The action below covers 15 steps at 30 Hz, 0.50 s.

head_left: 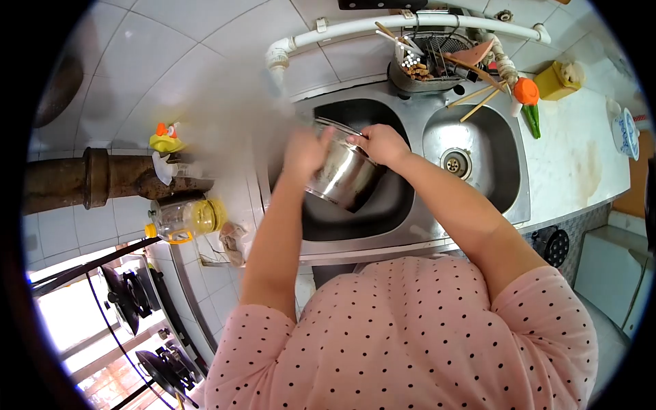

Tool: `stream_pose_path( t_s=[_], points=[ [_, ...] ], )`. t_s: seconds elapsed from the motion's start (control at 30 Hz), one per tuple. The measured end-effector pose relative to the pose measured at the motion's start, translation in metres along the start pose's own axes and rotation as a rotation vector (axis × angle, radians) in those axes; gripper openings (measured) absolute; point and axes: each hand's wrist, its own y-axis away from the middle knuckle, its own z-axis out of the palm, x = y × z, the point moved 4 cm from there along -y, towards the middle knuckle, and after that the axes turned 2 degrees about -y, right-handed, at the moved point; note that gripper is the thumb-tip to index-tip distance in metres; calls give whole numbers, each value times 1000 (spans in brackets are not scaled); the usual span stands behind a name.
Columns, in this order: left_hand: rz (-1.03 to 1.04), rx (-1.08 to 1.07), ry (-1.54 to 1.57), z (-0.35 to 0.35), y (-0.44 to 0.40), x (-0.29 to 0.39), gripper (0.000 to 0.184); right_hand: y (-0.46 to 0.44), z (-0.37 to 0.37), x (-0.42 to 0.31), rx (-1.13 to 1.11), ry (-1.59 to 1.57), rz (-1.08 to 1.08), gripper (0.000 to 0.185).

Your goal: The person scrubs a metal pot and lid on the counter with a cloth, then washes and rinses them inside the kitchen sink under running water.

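A shiny metal pot [344, 171] is tilted over the left basin of the steel sink [417, 217]. My right hand [385, 145] grips the pot's rim at its upper right, thumb and fingers closed on it. At the pot's upper left is my left hand [307, 152], smeared by motion, its fingers at the rim or side; how they hold it is not clear. The inside of the pot is mostly hidden from view.
Behind the basins stands a utensil basket [427, 82] with chopsticks. An orange-capped item [526, 91], green peppers [533, 120] and a yellow box [557, 80] lie right. An oil bottle [188, 217] is left. A white pipe [362, 29] crosses the wall.
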Motion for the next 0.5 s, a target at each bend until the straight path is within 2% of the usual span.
stream_pose_path(
  t_s=[0.13,0.17,0.27,0.33,0.4,0.5],
  points=[
    [229,254,-186,13,14,38,69,-8,-2,12,26,-33,7,47],
    [296,276,-183,11,7,33,62,-11,2,23,38,-50,11,48],
    [-53,-198,-51,16,-34,4,62,-12,35,65,115,-283,113,51],
    [-94,-324,-39,19,-39,-9,57,-7,51,78,120,-478,250,51],
    [-112,-424,-19,14,-29,-14,52,-3,50,83,130,-498,280,51],
    [184,-18,-96,-8,30,12,44,-4,50,87,162,-531,313,52]
  ],
)
